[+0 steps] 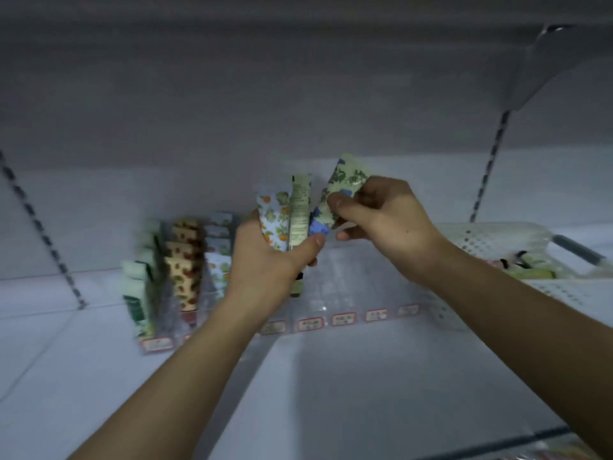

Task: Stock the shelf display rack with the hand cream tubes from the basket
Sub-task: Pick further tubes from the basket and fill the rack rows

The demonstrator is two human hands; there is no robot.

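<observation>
Head view: basket beside clear rack.

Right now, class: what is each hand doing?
Left hand: grips a bunch of hand cream tubes, upright.
Right hand: pinches one blue-and-green floral tube, tilted beside the bunch.

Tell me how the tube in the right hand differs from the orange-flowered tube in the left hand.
The tube in the right hand has green leaves with blue patches; the orange-flowered tube shows orange and green on pale blue. The right hand pinches its tube alone, tilted rightward; the left hand grips the orange-flowered tube in a bunch, nearly upright. Both are small, floral, and held above the rack.
</observation>
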